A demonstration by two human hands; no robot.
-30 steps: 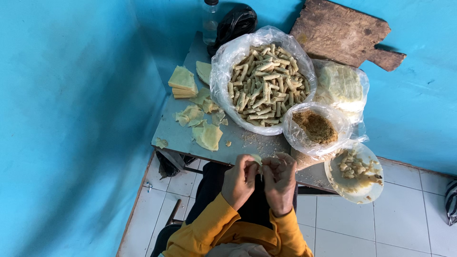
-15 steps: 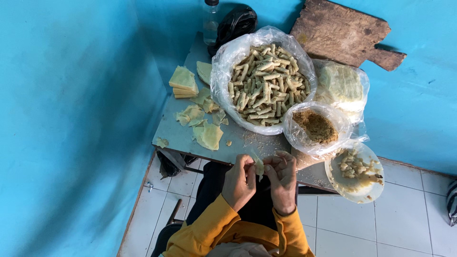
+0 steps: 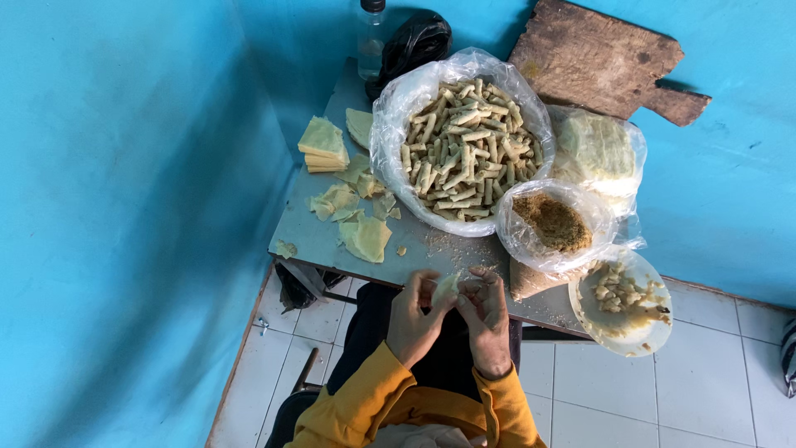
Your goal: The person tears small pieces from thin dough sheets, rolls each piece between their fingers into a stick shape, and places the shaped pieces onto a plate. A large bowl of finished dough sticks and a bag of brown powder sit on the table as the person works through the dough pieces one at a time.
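At the table's (image 3: pixel 315 236) near edge, a person's left hand (image 3: pixel 417 319) and right hand (image 3: pixel 487 319) close fingertips on one pale wrapper (image 3: pixel 446 290), pinching it together betw. them. Done so far, judging by the pile: a bag of finished rolls (image 3: pixel 464 149), heaped high. Left: stacked wrappers (image 3: pixel 322 145), loose ones (image 3: pixel 365 236), plus brown filling (image 3: pixel 555 222) approx. half a bag.

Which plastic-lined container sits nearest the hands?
The white bowl of pale filling chunks, at the table's near right corner; the brown-crumb bag and the big bag of rolls lie farther back.
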